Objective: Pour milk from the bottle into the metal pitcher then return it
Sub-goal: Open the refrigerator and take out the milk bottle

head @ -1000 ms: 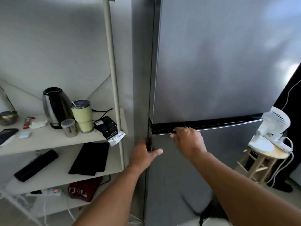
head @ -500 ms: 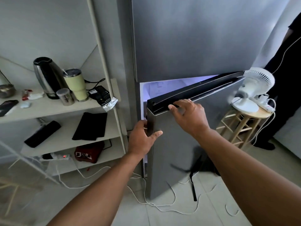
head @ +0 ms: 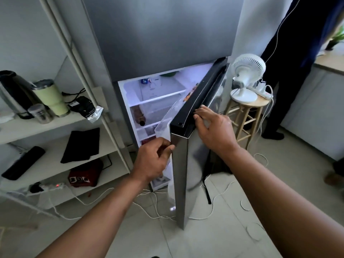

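Observation:
The grey fridge's lower door (head: 183, 175) stands wide open, edge-on to me. My left hand (head: 154, 161) grips the door's free edge near the top corner. My right hand (head: 214, 131) lies on the black top rim of the door, fingers curled over it. Inside, the lit fridge compartment (head: 158, 97) shows white shelves, a brown bottle (head: 139, 116) lying on its side, and small items on the upper shelf. I cannot pick out a milk bottle. No metal pitcher is recognisable; a small metal cup (head: 39, 113) stands on the shelf at left.
A white shelf unit (head: 61, 127) at left holds a kettle (head: 13, 94), a green tumbler (head: 51, 97) and black items. A wooden stool (head: 247, 116) with a white fan (head: 245, 77) stands right of the door. Cables lie on the floor. A person in dark clothes (head: 290, 71) stands at right.
The lower fridge door went from shut to wide open, pulled out and swung right by both hands. The lit interior came into view. My view tilted downward.

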The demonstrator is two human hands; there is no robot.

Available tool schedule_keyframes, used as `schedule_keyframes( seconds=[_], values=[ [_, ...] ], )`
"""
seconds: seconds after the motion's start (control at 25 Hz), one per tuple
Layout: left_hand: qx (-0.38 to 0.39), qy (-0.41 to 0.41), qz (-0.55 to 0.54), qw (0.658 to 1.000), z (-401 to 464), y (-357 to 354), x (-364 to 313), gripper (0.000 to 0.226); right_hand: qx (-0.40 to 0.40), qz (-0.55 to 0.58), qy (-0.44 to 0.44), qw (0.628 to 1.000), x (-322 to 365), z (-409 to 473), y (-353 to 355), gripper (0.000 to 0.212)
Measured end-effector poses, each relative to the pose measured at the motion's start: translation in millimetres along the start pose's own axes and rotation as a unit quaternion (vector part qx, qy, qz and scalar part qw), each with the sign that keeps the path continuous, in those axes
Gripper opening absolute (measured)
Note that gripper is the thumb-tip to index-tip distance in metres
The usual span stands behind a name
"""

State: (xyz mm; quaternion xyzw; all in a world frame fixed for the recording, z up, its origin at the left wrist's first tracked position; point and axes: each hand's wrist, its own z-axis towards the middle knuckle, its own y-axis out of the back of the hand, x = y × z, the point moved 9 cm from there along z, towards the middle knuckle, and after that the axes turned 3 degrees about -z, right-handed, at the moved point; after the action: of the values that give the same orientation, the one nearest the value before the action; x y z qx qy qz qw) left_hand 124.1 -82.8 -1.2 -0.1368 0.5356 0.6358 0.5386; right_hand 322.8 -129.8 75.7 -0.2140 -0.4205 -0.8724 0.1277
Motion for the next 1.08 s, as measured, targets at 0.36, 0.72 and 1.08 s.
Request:
schedule_keyframes(
  seconds=[0.36,0.72,1.08],
  values=[
    [0.106,-0.270,0.075,0.954,28.0,-77.8,-128.3,0.064,0.000,0.133,-0.177,0.975,-88.2,-67.6,86.6,0.030],
    [0.229,-0.409,0.111,0.876,90.4,-182.8,-193.4,0.069,-0.071,-0.069,-0.297,0.950,-78.7,-99.3,177.8,0.032],
    [0.282,-0.446,0.135,0.839,167.5,-265.3,-202.5,0.068,0.091,-0.421,-0.363,0.826,-141.7,-51.4,142.3,0.080]
  ],
)
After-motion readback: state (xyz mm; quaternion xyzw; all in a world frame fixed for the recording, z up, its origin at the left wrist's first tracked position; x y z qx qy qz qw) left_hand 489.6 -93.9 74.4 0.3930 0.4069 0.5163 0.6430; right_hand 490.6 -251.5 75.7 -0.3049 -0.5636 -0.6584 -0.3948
